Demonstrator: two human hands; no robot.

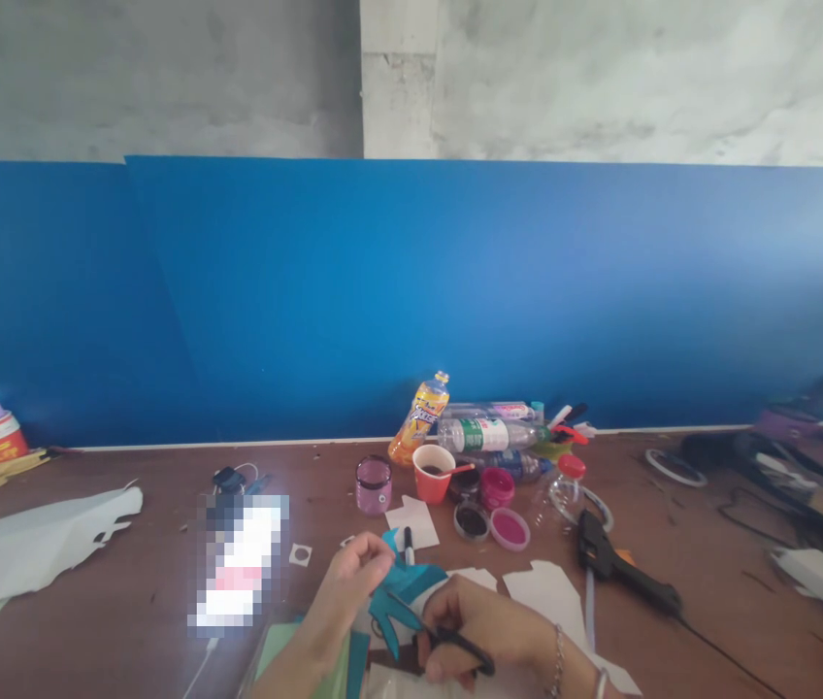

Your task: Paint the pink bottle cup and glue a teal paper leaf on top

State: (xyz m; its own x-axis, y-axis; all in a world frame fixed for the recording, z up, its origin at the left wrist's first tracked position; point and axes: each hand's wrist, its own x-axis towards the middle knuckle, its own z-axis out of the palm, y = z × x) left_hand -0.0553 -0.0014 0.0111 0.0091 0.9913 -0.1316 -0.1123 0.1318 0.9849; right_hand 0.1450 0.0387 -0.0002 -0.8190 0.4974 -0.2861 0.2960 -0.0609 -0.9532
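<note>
My right hand (pixel 471 621) is closed around a pair of scissors (pixel 464 641) with dark handles. Their blades point left, against teal-blue paper (pixel 417 580) cut into pointed shapes. On the left, the fingers of my left hand (pixel 354 573) are pinched together at the edge of this blue paper, with a small tip of it showing past them. A black marker (pixel 409 546) stands out just behind the paper. Beneath both hands lie white paper scraps and a pale green sheet (pixel 293 649).
Behind the hands stand a red paper cup (pixel 432 476), a purple jar (pixel 374 485), an orange drink bottle (pixel 420 417) and open pots of pink powder (pixel 509 528). A black glue gun (pixel 622 563) lies right. A blurred-out, lit phone-like device (pixel 241 568) lies left.
</note>
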